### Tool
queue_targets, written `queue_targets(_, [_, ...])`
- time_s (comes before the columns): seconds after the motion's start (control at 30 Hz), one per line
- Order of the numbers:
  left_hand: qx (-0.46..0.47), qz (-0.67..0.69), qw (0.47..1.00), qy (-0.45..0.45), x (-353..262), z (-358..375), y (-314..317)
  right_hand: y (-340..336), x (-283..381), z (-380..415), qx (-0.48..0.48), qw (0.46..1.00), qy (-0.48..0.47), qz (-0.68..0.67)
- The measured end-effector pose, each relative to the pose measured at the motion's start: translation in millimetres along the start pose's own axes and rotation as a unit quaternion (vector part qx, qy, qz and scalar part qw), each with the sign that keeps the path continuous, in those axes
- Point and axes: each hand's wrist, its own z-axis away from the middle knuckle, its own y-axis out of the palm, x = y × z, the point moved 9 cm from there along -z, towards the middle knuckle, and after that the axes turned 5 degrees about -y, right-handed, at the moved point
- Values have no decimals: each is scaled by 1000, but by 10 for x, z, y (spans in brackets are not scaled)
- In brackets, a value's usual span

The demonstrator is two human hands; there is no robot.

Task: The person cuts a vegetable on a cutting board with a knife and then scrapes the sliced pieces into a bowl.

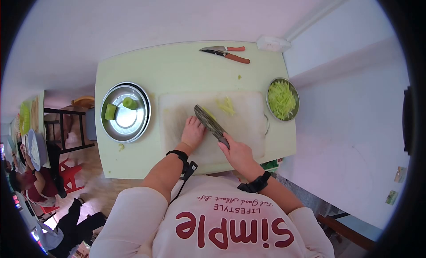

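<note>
My right hand (pixel 238 152) is closed around the handle of a kitchen knife (pixel 209 121) with a dark, streaked blade. The blade slants up and left over a white cutting board (pixel 248 142). Just left of the blade, my left hand (pixel 194 131) rests on the board with its fingers curled; whatever lies under them is hidden. A bit of pale green vegetable shows along the blade's far right side. Thin green vegetable strips (pixel 227 106) lie loose on the board, right of the knife tip.
At left, a steel basin (pixel 104 127) holds two green vegetable chunks (pixel 129 103). A metal bowl (pixel 296 112) of green shreds (pixel 281 99) stands at right. Two knives with orange-brown handles (pixel 237 58) lie at the far edge. Other people and a red stool (pixel 71 174) are at far left.
</note>
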Motion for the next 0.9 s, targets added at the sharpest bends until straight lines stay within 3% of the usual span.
queue_targets(0.9, [-15, 1, 1000, 10, -30, 0, -64, 111, -121, -46, 13, 999, 14, -49])
